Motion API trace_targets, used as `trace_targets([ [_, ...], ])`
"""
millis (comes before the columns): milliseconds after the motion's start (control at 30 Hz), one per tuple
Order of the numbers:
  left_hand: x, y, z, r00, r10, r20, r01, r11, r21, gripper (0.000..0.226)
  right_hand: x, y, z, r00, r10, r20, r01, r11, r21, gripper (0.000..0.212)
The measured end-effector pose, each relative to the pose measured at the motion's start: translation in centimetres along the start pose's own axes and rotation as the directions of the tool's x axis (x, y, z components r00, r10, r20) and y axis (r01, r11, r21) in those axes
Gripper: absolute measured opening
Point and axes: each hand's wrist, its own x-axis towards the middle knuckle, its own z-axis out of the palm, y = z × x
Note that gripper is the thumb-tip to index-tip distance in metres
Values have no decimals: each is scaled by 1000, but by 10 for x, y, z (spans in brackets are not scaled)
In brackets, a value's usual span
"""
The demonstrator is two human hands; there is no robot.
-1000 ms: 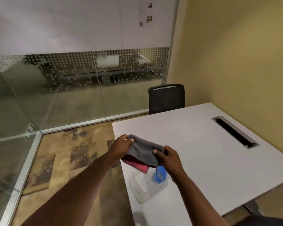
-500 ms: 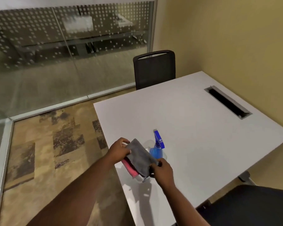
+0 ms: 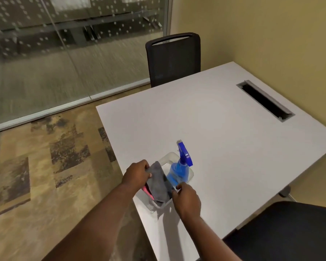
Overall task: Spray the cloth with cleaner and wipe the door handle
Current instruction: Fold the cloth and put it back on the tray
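Observation:
A grey cloth (image 3: 158,183) with a pink cloth under it hangs folded over a clear plastic tub (image 3: 190,173) near the front-left edge of the white table (image 3: 224,132). My left hand (image 3: 136,173) grips the cloth's upper left end. My right hand (image 3: 186,199) pinches its lower right edge at the tub's rim. A blue spray bottle (image 3: 179,168) stands upright inside the tub, just right of the cloth. No door handle is in view.
A black mesh chair (image 3: 174,57) stands at the table's far side, and another dark chair seat (image 3: 290,232) is at the lower right. A cable slot (image 3: 264,99) sits near the yellow wall. A glass partition runs along the left over patterned carpet (image 3: 45,166).
The view tilted down and the spray bottle came into full sight. Both hands lowered the cloth toward the tub, drawing its ends closer together.

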Motion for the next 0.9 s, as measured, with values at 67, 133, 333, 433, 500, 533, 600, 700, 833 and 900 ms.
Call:
trace_targets([
  [67, 1, 0, 6, 998, 67, 10, -68, 990, 120, 21, 1, 1, 5, 999, -44, -9, 44, 999, -15, 22],
  [133, 2, 0, 11, 985, 172, 20, -170, 943, 287, 21, 2, -2, 9, 993, -118, -22, 117, 993, -13, 19],
  [333, 1, 0, 27, 946, 315, 75, -292, 730, 618, 41, 5, -7, 18, 922, -387, 16, 386, 914, -122, 23],
  [433, 2, -1, 35, 932, 327, 156, -340, 645, 684, 69, 9, -8, 19, 883, -467, 43, 465, 861, -208, 21],
  [500, 3, 2, 41, 945, 260, 196, -320, 624, 713, 59, 11, -8, 21, 874, -476, 93, 484, 847, -219, 20],
  [533, 4, 4, 44, 947, 225, 228, -319, 593, 739, 48, 12, -9, 23, 872, -474, 124, 489, 847, -209, 20],
  [600, 3, 5, 50, 939, 214, 270, -344, 514, 786, 33, 14, -9, 26, 853, -490, 180, 521, 820, -235, 19],
  [700, 6, 3, 57, 929, 228, 293, -367, 440, 820, 29, 17, -10, 29, 836, -486, 256, 549, 752, -364, 28],
  [833, 9, 9, 58, 927, 139, 349, -375, 380, 846, 30, 23, -15, 32, 853, -398, 338, 514, 756, -406, 38],
  [900, 9, 15, 57, 922, 113, 371, -386, 370, 845, 32, 23, -18, 32, 855, -366, 367, 497, 780, -380, 41],
])
